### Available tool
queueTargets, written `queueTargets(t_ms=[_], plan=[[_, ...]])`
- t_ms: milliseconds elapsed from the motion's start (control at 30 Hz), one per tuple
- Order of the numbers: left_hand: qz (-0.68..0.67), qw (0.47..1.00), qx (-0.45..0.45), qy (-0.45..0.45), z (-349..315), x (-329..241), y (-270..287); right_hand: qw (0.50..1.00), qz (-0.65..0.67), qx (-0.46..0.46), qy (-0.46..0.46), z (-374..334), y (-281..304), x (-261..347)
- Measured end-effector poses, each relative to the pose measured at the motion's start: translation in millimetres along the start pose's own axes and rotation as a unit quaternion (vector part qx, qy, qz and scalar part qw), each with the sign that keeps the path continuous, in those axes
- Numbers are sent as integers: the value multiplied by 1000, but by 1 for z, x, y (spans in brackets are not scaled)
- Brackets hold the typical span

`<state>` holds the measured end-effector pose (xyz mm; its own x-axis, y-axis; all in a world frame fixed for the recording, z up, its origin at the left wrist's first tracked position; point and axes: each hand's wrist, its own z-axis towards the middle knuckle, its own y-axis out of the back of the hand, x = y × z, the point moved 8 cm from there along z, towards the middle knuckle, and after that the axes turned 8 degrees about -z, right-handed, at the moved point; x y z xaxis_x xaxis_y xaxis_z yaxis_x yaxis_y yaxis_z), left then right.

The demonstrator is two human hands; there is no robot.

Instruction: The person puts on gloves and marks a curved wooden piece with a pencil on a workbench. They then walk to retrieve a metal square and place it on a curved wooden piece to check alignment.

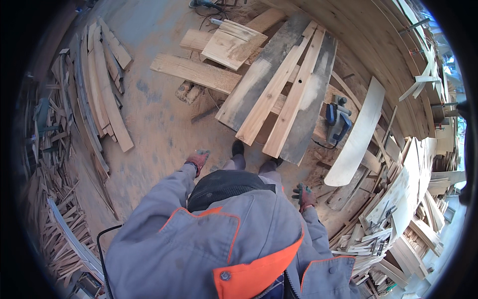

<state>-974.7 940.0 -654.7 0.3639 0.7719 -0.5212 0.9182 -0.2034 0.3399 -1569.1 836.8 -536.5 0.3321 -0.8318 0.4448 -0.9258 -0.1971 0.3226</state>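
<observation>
Grey cloth jacket with orange trim (184, 244) lies nearest us; whatever its orange-piped chest pocket (331, 273) may contain is hidden from view. Our left grip (197, 158), in a reddish glove, is loosely spread and empty; our right grip (305, 195), in a reddish glove with dark fingertips, is likewise spread, holding nothing. Ahead of and between both grips lie a long pale-brown wooden plank (272, 94) and a second pale-brown plank with a dark round hole (294, 99), both resting across wide grey-stained wooden boards (314, 98). Forward and to the right of our right grip sit a blue-and-black power planer (338, 122) and, nearer, a broad, pale, curved board (356, 134). Well left of our left grip lean long, narrow wooden boards (103, 84). We judge this an empty-handed pause beside the planks; lifting either would call for bending forward and closing both grips around its edges.
</observation>
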Motion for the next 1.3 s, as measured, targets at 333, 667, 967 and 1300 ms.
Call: queueTargets(t_ms=[333, 667, 967, 1300], plan=[[-78, 995, -15, 58, 38, 41, -9, 997, -3, -12, -70, -27, 10, -47], [-111, 992, -7, 62, 50, 13, -27, 996, 57, -39, -63, -24, 31, -85], [-116, 990, -69, 40, 43, -18, -28, 997, 40, -28, -57, -25, 45, -54], [-311, 948, -55, 43, 34, -33, -50, 998, -17, -48, -44, -3, 84, -28]])
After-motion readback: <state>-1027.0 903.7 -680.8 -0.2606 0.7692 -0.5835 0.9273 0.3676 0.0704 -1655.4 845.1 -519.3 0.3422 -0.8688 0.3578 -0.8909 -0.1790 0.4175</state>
